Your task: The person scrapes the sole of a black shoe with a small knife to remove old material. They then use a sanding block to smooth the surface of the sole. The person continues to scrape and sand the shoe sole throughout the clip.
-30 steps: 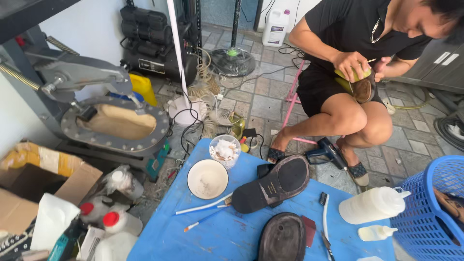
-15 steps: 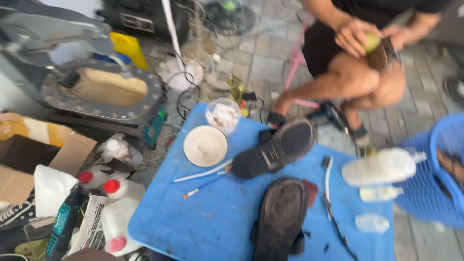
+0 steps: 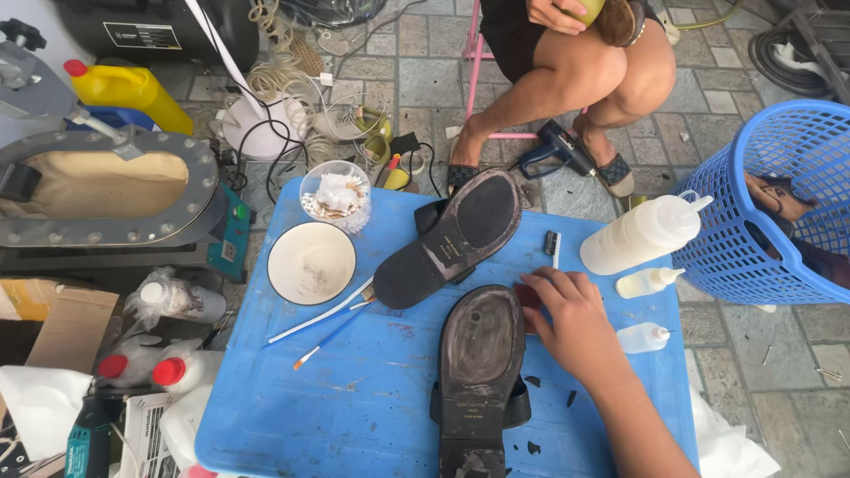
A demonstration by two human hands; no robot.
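Here, your work surface is a low blue table (image 3: 354, 398) standing on a grey stone-tiled floor (image 3: 425, 80). Two dark sandals lie sole-up on it: the near sandal (image 3: 482, 363) points toward you, and the far sandal (image 3: 452, 239) lies tilted just above it. Your right hand (image 3: 571, 323) rests on the table at the near sandal's right edge, fingers curled down against a small dark red piece (image 3: 529, 295) beside the sole; you can't tell from here whether it is pinched or only touched. Your left hand is out of sight.

A white bowl (image 3: 311, 263) sits left of the far sandal, with a clear cup of scraps (image 3: 335, 195) behind it and two thin brushes (image 3: 329, 320) lying between bowl and sandals. A large white squeeze bottle (image 3: 642, 233) lies on its side at the right edge, with two small bottles (image 3: 646, 310) near it. A blue basket (image 3: 779, 204) stands to the right, cut off by the frame. A round press (image 3: 106, 190) sits left of the table.

Another person sits opposite on a pink stool (image 3: 474, 53), seen only from the legs up to the hands.
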